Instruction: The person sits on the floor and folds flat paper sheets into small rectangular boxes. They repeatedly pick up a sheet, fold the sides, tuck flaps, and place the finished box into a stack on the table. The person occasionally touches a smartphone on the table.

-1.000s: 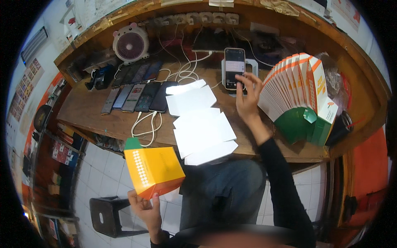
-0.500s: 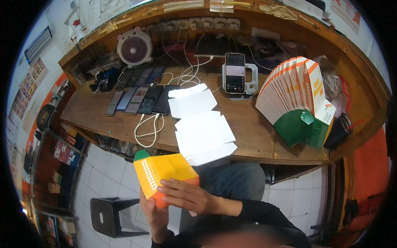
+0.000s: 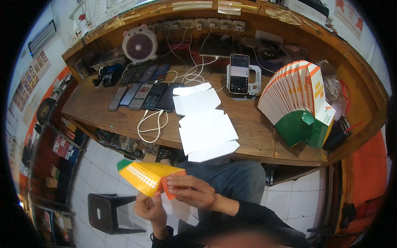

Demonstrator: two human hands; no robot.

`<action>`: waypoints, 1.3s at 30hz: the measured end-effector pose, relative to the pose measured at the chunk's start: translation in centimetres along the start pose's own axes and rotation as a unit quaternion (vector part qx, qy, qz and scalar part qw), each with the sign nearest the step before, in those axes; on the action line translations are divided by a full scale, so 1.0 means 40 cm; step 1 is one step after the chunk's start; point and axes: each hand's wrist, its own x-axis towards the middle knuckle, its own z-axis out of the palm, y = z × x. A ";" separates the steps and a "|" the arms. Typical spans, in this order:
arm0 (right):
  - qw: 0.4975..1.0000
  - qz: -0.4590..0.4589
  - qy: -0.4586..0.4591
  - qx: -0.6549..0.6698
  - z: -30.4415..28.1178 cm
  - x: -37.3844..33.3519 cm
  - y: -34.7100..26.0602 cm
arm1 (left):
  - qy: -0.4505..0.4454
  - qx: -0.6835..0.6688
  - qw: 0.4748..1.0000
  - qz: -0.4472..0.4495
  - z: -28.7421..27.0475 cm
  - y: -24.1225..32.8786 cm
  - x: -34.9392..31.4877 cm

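Note:
In front of my lap I hold a folding cardboard box (image 3: 144, 175), yellow with a white diamond pattern, an orange end and a green tip. My right hand (image 3: 194, 192) grips its orange end, fingers laid across the orange panel. My left hand (image 3: 151, 211) is closed below the box, its thumb raised against the lower orange edge; what its curled fingers grip is partly hidden. The box is tilted, its green tip pointing left. On the table's front edge lies a flat, unfolded white carton blank (image 3: 206, 132), slightly overhanging.
A fanned stack of printed cartons (image 3: 293, 103) stands at the right, beside a dark cup (image 3: 339, 134). Several phones (image 3: 142, 97) lie at left with white cables. Another phone (image 3: 239, 74) leans on a stand. A fan (image 3: 139, 45) stands behind. A black stool (image 3: 103, 213) is on the floor.
The box has turned and tipped, so its green tip now points left and the orange end faces more to the right. My left hand has shifted slightly left and curled.

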 end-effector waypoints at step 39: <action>0.842 0.333 -0.224 0.361 0.123 -0.001 -0.020 | 0.115 -0.305 0.925 -0.195 -0.199 -0.079 -0.007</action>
